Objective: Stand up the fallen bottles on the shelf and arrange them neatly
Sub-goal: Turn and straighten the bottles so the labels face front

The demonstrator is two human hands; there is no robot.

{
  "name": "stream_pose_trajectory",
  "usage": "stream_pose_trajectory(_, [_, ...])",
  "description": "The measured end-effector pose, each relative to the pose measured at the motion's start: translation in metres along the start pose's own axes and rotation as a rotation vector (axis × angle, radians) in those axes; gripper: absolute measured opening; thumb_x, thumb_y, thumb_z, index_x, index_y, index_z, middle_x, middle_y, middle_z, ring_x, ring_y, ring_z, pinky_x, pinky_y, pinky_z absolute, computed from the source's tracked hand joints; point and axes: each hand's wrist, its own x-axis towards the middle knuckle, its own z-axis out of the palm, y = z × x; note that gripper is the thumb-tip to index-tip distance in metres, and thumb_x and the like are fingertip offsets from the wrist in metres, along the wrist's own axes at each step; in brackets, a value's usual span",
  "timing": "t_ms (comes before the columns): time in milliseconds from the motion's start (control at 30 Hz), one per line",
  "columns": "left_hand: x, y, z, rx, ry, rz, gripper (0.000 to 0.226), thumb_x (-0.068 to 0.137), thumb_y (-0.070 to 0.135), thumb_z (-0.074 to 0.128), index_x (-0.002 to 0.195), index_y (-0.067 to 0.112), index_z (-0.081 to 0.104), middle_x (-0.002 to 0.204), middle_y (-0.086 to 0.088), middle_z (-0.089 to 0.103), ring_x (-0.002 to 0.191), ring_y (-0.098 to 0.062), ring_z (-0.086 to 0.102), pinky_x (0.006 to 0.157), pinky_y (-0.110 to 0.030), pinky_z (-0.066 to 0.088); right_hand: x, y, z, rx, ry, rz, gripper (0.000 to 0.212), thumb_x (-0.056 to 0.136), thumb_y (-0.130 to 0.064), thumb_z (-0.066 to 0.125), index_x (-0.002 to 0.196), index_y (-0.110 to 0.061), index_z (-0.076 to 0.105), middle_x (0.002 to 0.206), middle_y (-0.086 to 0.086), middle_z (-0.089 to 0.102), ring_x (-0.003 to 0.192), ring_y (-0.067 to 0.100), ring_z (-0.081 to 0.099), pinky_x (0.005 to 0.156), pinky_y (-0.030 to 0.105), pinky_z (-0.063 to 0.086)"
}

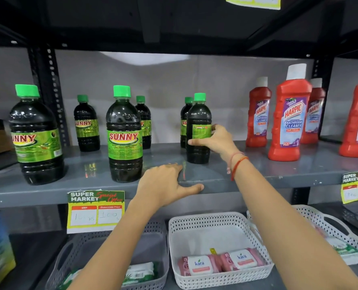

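Several dark Sunny cleaner bottles with green caps stand upright on the grey shelf point(257, 170). My right hand point(213, 140) grips one of them, a small bottle point(198, 114) turned label-backward, standing at the middle of the shelf. Directly behind it stands another small bottle point(185, 114). My left hand point(165, 185) rests flat on the shelf's front edge, fingers spread, holding nothing. A larger Sunny bottle point(124, 135) stands just left of that hand, another large one point(36, 135) at far left, and two small ones point(86, 124) point(145, 120) further back.
Red Harpic bathroom cleaner bottles point(289, 116) stand upright on the right part of the shelf. A price tag point(95, 210) hangs from the shelf edge. Below are white perforated baskets point(220, 225) holding Kara wipes packs point(201, 265). A black upright post point(50, 91) stands at back left.
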Motion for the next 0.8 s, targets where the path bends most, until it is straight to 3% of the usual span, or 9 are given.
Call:
stream_pose_trajectory(100, [0.000,0.002,-0.001,0.002,0.008,-0.002,0.068,0.069,0.080,0.037,0.091,0.018,0.055,0.098,0.003,0.064,0.090,-0.024,0.061,0.062,-0.033,0.035,-0.002,-0.001,0.007,0.100,-0.006,0.057,0.077,0.047,-0.043,0.090,0.110,-0.012,0.057,0.101,-0.003,0.065,0.097,0.016,0.061,0.084,0.031,0.050])
stream_pose_trajectory(200, [-0.001,0.003,-0.001,-0.006,0.023,0.000,0.068,0.070,0.079,0.040,0.096,0.018,0.058,0.098,0.002,0.066,0.090,-0.025,0.061,0.064,-0.032,0.037,0.001,0.002,-0.011,0.336,-0.291,0.213,0.059,0.066,-0.024,0.084,0.116,-0.013,0.056,0.107,-0.001,0.068,0.107,0.018,0.060,0.094,0.035,0.046])
stream_pose_trajectory(300, [-0.001,0.002,-0.001,0.000,0.045,0.000,0.067,0.070,0.078,0.040,0.091,0.017,0.057,0.094,0.002,0.066,0.086,-0.024,0.061,0.063,-0.031,0.036,0.002,0.007,-0.022,0.374,-0.432,0.204,0.040,0.077,-0.001,0.070,0.112,-0.016,0.057,0.106,-0.001,0.067,0.114,0.020,0.055,0.104,0.041,0.037])
stream_pose_trajectory(367, [-0.001,0.002,-0.001,0.009,0.050,0.001,0.067,0.070,0.078,0.040,0.090,0.017,0.057,0.093,0.002,0.065,0.086,-0.024,0.061,0.063,-0.031,0.035,0.000,0.007,-0.018,0.348,-0.393,0.168,0.040,0.076,0.002,0.072,0.110,-0.014,0.059,0.105,0.002,0.067,0.115,0.023,0.058,0.101,0.038,0.041])
stream_pose_trajectory(467, [-0.002,0.003,-0.001,0.014,0.049,-0.001,0.066,0.071,0.078,0.040,0.090,0.017,0.057,0.088,0.004,0.061,0.086,-0.024,0.061,0.063,-0.031,0.034,-0.002,0.005,-0.005,0.197,-0.225,0.096,0.066,0.064,-0.015,0.085,0.122,-0.009,0.053,0.109,0.004,0.061,0.109,0.021,0.058,0.087,0.031,0.048])
stream_pose_trajectory(567, [-0.002,0.004,-0.002,0.016,0.050,0.000,0.064,0.071,0.078,0.040,0.085,0.017,0.055,0.081,0.005,0.055,0.083,-0.024,0.061,0.062,-0.031,0.034,-0.001,0.009,0.000,0.167,-0.228,0.076,0.087,0.057,-0.024,0.089,0.130,-0.009,0.043,0.121,0.000,0.057,0.113,0.016,0.052,0.103,0.035,0.041])
stream_pose_trajectory(633, [-0.002,0.003,-0.002,0.023,0.053,0.001,0.065,0.071,0.078,0.040,0.085,0.016,0.055,0.084,0.003,0.060,0.084,-0.025,0.061,0.063,-0.031,0.035,-0.001,0.011,0.000,0.218,-0.332,0.093,0.079,0.063,-0.015,0.086,0.131,-0.008,0.046,0.128,0.007,0.059,0.117,0.019,0.054,0.101,0.030,0.041])
stream_pose_trajectory(700, [-0.001,0.003,-0.002,0.021,0.044,0.001,0.065,0.071,0.078,0.040,0.086,0.017,0.055,0.088,0.001,0.062,0.086,-0.025,0.061,0.063,-0.031,0.034,-0.003,0.009,-0.001,0.236,-0.399,0.086,0.067,0.068,-0.003,0.080,0.128,-0.004,0.051,0.126,0.012,0.062,0.115,0.020,0.057,0.089,0.022,0.044])
stream_pose_trajectory(800, [-0.002,0.004,-0.003,0.004,0.029,0.001,0.061,0.071,0.078,0.040,0.081,0.018,0.051,0.080,0.003,0.055,0.084,-0.026,0.060,0.062,-0.031,0.033,-0.005,0.009,0.001,0.189,-0.357,0.078,0.064,0.051,-0.016,0.089,0.109,-0.012,0.063,0.114,0.010,0.069,0.110,0.023,0.062,0.097,0.033,0.048])
